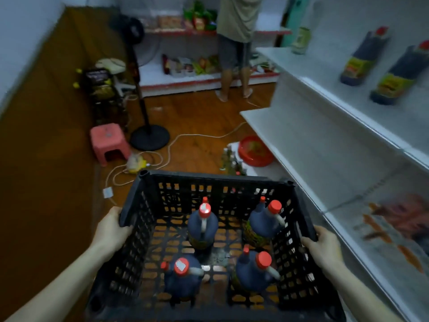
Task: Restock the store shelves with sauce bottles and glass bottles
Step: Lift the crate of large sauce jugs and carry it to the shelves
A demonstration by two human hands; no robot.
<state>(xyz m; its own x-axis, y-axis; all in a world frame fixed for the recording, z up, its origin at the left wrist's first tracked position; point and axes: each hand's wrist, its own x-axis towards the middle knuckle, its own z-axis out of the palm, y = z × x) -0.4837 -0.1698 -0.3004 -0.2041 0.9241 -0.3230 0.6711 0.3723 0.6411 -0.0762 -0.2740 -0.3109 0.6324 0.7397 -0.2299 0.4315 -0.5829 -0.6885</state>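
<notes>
Restocking looks barely begun: two shelved bottles [363,59] stand on the white shelves [325,140] at right, while four sauce bottles [202,228] wait upright in the black crate [209,178], which the left hand [111,228] and right hand [325,247] grip by its opposite rims, fingers curled over

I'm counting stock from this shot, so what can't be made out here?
Head view:
- Sauce bottles in the crate: labels mostly hidden, seen from above.
- Two shelf bottles: labels lost to motion blur.
- Glass bottles on the floor: too small and blurred to count.
- Near wall of the crate: cut off by the bottom edge.
</notes>
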